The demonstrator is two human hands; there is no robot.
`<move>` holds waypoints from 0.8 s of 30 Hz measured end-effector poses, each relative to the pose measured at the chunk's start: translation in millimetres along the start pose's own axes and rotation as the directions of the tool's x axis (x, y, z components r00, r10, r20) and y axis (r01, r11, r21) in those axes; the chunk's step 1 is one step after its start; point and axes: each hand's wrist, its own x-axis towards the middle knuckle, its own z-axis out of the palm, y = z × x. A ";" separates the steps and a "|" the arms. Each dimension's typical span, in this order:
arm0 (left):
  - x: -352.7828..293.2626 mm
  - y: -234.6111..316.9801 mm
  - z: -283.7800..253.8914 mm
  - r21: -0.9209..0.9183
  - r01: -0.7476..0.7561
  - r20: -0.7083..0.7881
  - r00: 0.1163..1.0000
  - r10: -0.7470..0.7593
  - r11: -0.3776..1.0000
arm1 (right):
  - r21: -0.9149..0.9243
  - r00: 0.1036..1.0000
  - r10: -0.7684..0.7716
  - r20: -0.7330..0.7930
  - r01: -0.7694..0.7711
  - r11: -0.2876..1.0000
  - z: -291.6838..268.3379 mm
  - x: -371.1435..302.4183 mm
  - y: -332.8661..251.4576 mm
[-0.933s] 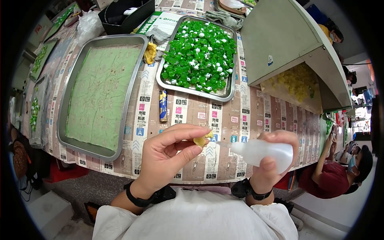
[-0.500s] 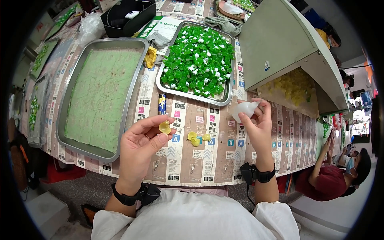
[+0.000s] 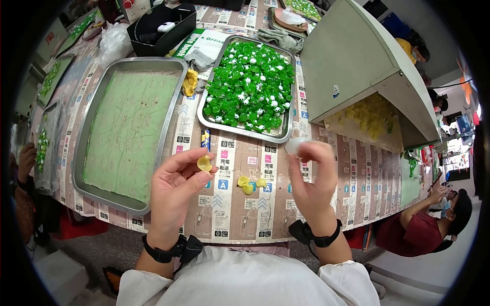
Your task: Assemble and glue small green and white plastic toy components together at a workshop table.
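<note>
At the far left edge of the table, narrow trays of small green pieces are seen, and another person's hand rests just beside them. Next to these a long rectangular metal tray lined with a pale green sheet is laid on the paper-covered table. Near that tray's lower right corner the left hand is raised above the table edge; a small yellow translucent plastic piece is pinched between its thumb and forefinger, the other fingers being loosely curled beneath. A small blue and yellow cylinder lies on the table just beyond the pinched piece. Further back, a crumpled yellow scrap is wedged between the two metal trays, and a black box stands behind them. Three more yellow pieces lie together on the table between the hands. Behind them a second metal tray heaped with small green and white pieces is set. The right hand is held up to the right, its fingers closed around a white plastic squeeze bottle, of which only the upper end can be seen. A large grey box with a sloped top, holding a heap of yellow pieces in its opening, stands at the right. A seated person in red is seen at the far right.
</note>
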 end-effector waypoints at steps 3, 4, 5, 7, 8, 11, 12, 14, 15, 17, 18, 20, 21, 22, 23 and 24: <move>-1.4 -0.3 8.3 -0.035 0.010 0.067 0.998 -0.008 0.999 | 0.050 0.968 -0.043 0.248 0.032 0.998 37.6 28.6 -1.9; -2.3 0.2 12.0 -0.050 0.010 0.074 0.997 -0.007 0.999 | 0.018 0.946 0.003 0.325 -0.010 1.000 48.7 37.5 6.3; -4.0 1.1 11.7 -0.054 0.005 0.076 0.997 -0.001 0.999 | 0.015 0.946 -0.002 0.324 -0.003 1.000 56.1 40.8 15.9; -8.3 5.3 8.1 -0.032 0.000 0.077 0.997 0.003 0.999 | -0.190 0.926 -0.015 0.377 0.093 0.977 72.2 47.2 26.6; -9.3 7.7 6.8 -0.047 -0.021 0.065 0.998 0.024 0.999 | -0.240 0.920 0.050 0.388 0.049 0.969 77.0 49.0 28.1; -12.6 11.1 -2.6 -0.055 -0.012 0.012 1.000 0.013 0.998 | -0.349 0.913 0.141 0.383 0.001 0.937 87.1 56.1 15.9; -13.2 10.2 -3.6 -0.059 -0.015 0.010 1.000 0.016 0.998 | -0.363 0.907 0.166 0.387 -0.015 0.932 92.3 57.2 17.0; -13.6 7.6 -3.6 -0.071 -0.030 0.050 0.998 0.034 0.997 | -0.366 0.900 0.179 0.397 -0.024 0.930 97.4 57.3 23.1; -14.1 8.0 -3.3 -0.073 -0.032 0.049 0.998 0.036 0.997 | -0.365 0.893 0.193 0.406 -0.035 0.930 99.1 57.9 24.2; -15.3 9.0 -1.6 -0.059 0.006 0.082 0.997 -0.001 0.998 | -0.335 0.886 0.191 0.422 -0.043 0.941 93.2 60.9 25.8; -15.6 8.7 -1.3 -0.059 0.003 0.082 0.997 0.002 0.998 | -0.302 0.879 0.187 0.438 -0.052 0.952 89.3 62.4 26.8; -16.3 7.6 0.4 -0.063 -0.004 0.079 0.997 0.009 0.998 | -0.273 0.893 0.157 0.421 -0.041 0.961 81.9 62.4 26.9; -16.3 7.4 2.9 -0.064 -0.005 0.083 0.996 0.011 0.998 | -0.247 0.907 0.131 0.401 -0.030 0.969 76.0 62.2 26.9; -16.6 6.7 3.9 -0.066 0.002 0.082 0.997 0.004 0.998 | -0.245 0.906 0.129 0.403 -0.028 0.969 68.5 62.7 19.4; -16.8 5.8 5.4 -0.068 0.010 0.081 0.997 -0.005 0.998 | -0.046 0.892 0.188 0.411 -0.186 0.982 55.8 62.5 7.7; -17.7 5.1 6.5 -0.066 0.010 0.079 0.997 -0.005 0.998 | 0.154 0.868 0.242 0.433 -0.336 0.929 43.4 60.3 -4.3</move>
